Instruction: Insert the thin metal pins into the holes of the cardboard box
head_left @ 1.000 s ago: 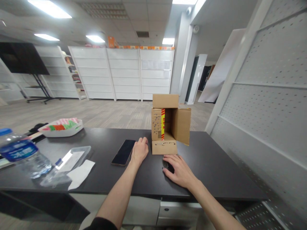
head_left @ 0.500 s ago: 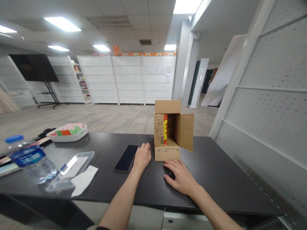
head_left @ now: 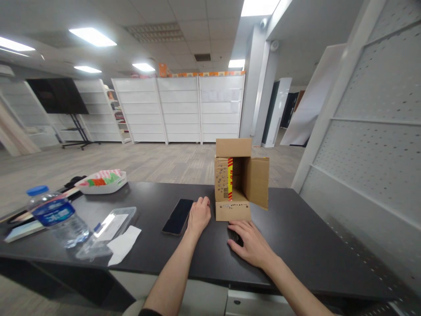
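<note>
My left hand (head_left: 200, 216) rests palm down on the dark table, its fingers curled; whatever may be under them is hidden. Just left of it lies a black phone (head_left: 177, 217), screen up. My right hand (head_left: 251, 242) curves over a small black object (head_left: 235, 236) with fine pale lines on top, gripping it between thumb and fingers; most of it is covered. Directly beyond that hand stands a cardboard box (head_left: 221, 180), its opening facing me. The flaps are folded out, and yellow-and-red tape runs down the box.
On the left are a water bottle (head_left: 57, 217), a clear plastic case (head_left: 113, 226), a white paper (head_left: 124, 245) and a white basket (head_left: 105, 186) with colourful contents. A perforated panel (head_left: 371, 145) borders the dark table (head_left: 296, 237) on the right.
The whole view has shifted slightly, so everything appears a little further right. Both hands keep their places relative to the phone, the box and the black object.
</note>
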`<action>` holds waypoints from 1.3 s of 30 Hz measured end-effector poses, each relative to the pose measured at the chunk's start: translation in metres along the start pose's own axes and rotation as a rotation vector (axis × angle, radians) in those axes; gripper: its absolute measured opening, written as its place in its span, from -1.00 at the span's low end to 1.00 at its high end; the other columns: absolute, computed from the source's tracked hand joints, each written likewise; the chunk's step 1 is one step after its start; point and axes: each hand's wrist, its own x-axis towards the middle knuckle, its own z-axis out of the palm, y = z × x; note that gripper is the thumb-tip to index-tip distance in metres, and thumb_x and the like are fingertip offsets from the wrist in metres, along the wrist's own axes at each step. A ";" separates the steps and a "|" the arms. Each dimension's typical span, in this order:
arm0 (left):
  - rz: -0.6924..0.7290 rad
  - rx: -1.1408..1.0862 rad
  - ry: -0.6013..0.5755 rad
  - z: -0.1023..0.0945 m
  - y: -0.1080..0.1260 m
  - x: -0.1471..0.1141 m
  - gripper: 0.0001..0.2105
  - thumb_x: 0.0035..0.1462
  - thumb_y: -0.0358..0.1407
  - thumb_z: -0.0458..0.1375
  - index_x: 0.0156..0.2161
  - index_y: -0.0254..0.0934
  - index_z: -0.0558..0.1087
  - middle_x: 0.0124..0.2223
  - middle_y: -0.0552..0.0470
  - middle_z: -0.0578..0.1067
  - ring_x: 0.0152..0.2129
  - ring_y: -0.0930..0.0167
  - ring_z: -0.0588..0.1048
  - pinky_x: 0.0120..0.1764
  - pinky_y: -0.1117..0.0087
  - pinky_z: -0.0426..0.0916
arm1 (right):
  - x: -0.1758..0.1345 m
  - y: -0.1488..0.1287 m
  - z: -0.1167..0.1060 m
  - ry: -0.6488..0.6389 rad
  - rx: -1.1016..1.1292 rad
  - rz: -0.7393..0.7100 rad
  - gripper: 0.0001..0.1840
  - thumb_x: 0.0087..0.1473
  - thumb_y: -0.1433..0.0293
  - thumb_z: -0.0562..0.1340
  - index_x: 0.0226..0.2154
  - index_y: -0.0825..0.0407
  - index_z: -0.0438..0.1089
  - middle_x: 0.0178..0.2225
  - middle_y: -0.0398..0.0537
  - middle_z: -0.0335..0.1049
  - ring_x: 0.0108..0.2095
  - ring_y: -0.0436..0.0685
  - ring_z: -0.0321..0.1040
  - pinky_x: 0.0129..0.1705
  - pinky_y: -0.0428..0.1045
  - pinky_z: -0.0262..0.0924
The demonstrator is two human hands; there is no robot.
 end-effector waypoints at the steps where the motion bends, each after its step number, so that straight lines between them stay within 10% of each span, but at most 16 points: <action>1: 0.001 0.002 0.000 0.000 0.000 0.000 -0.79 0.27 -0.46 -0.06 -0.13 -0.22 0.39 -0.12 -0.05 0.46 -0.23 0.36 0.46 -0.08 0.32 0.27 | 0.000 0.000 0.000 -0.003 0.002 0.003 -0.64 0.17 0.30 0.25 0.02 -0.01 0.47 0.11 0.08 0.46 0.10 0.28 0.37 0.17 0.23 0.18; 39: 0.025 0.031 0.041 0.005 -0.002 -0.001 -0.81 0.27 -0.45 -0.05 -0.15 -0.23 0.40 -0.14 -0.04 0.47 -0.26 0.35 0.46 -0.11 0.32 0.28 | -0.001 0.001 0.001 -0.015 0.028 0.010 -0.62 0.14 0.34 0.24 0.02 0.04 0.47 0.11 0.10 0.45 0.11 0.27 0.35 0.18 0.19 0.16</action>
